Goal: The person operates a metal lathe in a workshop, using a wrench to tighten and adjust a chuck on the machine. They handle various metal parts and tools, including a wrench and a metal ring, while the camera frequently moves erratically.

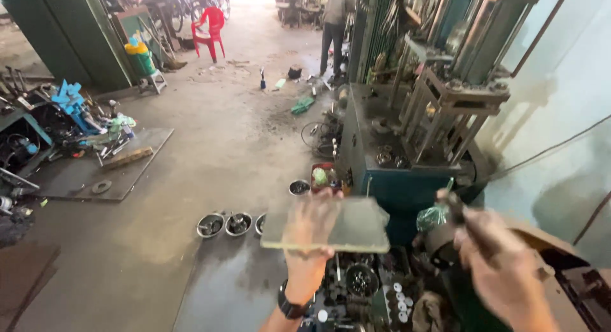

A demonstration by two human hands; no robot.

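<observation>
My left hand [308, 243] holds up a flat grey rectangular plate [356, 225], gripped along its near edge, level in front of me. A black watch sits on that wrist. My right hand [495, 255] is blurred at the lower right, fingers closed around a thin dark tool handle [454, 203] that points up toward a green-wrapped part [433, 215]. Below both hands lie several small dark metal parts and white round pieces [400, 301].
A tall blue-green press machine [407, 128] stands ahead on the right. Small metal bowls [224, 224] sit on the concrete floor. Clutter and a blue object [70, 102] lie at left, a red plastic chair [210, 30] far back. A person [332, 27] stands far off.
</observation>
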